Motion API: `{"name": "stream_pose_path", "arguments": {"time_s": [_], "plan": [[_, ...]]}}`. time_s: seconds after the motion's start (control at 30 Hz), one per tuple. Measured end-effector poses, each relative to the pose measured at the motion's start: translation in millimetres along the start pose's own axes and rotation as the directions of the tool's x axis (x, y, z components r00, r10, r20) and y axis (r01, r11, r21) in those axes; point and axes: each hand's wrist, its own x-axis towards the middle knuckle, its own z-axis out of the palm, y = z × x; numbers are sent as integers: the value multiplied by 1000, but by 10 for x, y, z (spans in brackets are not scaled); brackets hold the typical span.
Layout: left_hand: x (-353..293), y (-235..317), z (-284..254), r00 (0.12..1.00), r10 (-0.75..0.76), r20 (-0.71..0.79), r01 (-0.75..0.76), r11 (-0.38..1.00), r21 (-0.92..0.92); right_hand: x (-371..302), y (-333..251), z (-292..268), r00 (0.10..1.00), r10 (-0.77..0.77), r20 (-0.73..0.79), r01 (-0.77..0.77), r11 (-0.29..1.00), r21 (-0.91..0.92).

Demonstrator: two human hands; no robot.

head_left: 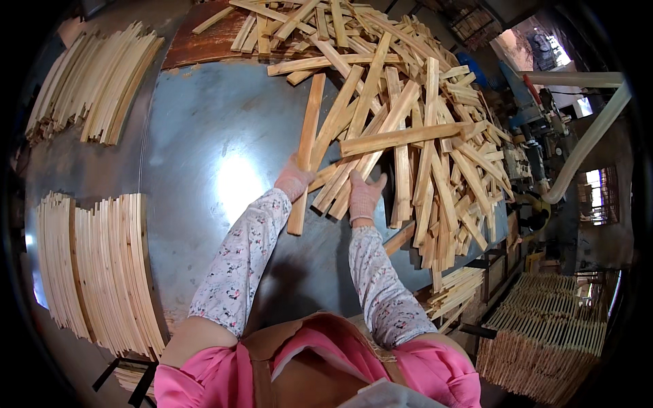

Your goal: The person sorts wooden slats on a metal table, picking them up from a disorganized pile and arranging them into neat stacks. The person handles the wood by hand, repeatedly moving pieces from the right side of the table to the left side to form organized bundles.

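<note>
Loose pile of wooden slats [415,129]: large, unsorted, covering the far right of the metal tabletop [204,136]. Left hand [294,178], gloved: clenched on one slat [306,153] at the pile's near edge. Right hand [364,194], gloved: grasping a few slats [340,187] beside it. Sorted stacks [102,272], well left of the pile: two neat rows done; most remains. Open room: bare sheet between pile and stacks; tabletop edge near the person.

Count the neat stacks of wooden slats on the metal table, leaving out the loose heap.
2. One slat stack lies at the table's far left; the other slat stack lies at the near left. Further stacks beyond the table edge may be hidden.
</note>
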Motion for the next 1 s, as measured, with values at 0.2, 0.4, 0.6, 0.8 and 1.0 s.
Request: {"name": "stream_pose_path", "arguments": {"time_s": [0.2,0.4,0.6,0.8,1.0], "plan": [[-728,84,-433,983,-180,23,179,983,47,-407,252,-624,895,34,445,-58,997,41],[-2191,-187,-1082,904,-313,-291,338,941,35,-1167,182,-1258,679,22,734,59,995,-84],[-2813,-334,-1150,963,-258,-70,131,684,-718,-1952,197,-644,263,-5,965,400,911,-104],[-3026,-669,-1544,935,-295,198,345,625,-700,-2857,-392,-501,23,142,990,772,626,-108],[-3252,-772,-2256,934,-289,208,356,792,-497,-3392,-704,-859,230,-446,865,753,644,132]]}}
